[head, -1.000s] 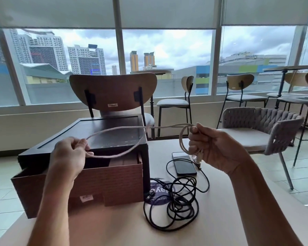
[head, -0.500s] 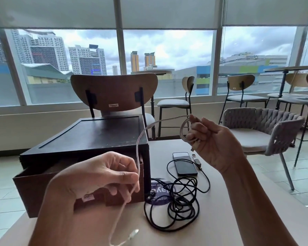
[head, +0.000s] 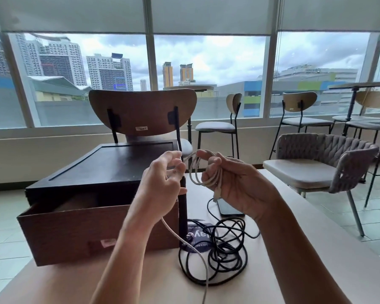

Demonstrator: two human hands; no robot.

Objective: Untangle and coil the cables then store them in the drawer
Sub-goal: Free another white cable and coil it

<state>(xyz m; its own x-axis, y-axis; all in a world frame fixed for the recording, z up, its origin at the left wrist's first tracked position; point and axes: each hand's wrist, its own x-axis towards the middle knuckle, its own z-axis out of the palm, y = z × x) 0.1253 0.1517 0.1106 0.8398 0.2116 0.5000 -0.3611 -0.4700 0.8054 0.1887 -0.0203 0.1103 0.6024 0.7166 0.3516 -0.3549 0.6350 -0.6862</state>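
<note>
Softness is the main quality of the white cable [head: 195, 175]: it looks light, thin and limp, so I judge that it will follow the fingers without resistance but will also spring out of its loops if the grip loosens. It is held in the air above the counter [head: 298, 266], in front of the dark cabinet [head: 110, 165], between the two hands. The right hand [head: 235, 183] has its fingers curled round a small bundle of several loops. Just beside it, the left hand [head: 162, 178] pinches the next length between thumb and fingertips. The best place to hold, in my judgement, is the cord itself where the loops cross, not the plugs (the joint behind a plug is the weak part and should not be bent sharply). The loops form an oval that stands almost upright, with its long axis near vertical. One plug hangs under the right hand and points down toward the phone [head: 228, 208]. The free tail comes out beside the left wrist and runs down and to the right, out of the bottom of the view. The black cable [head: 217, 257] lies as a loose tangle on the counter, near the open drawer [head: 97, 229]. It looks longer and somewhat stiffer, so it will probably need larger loops.
</note>
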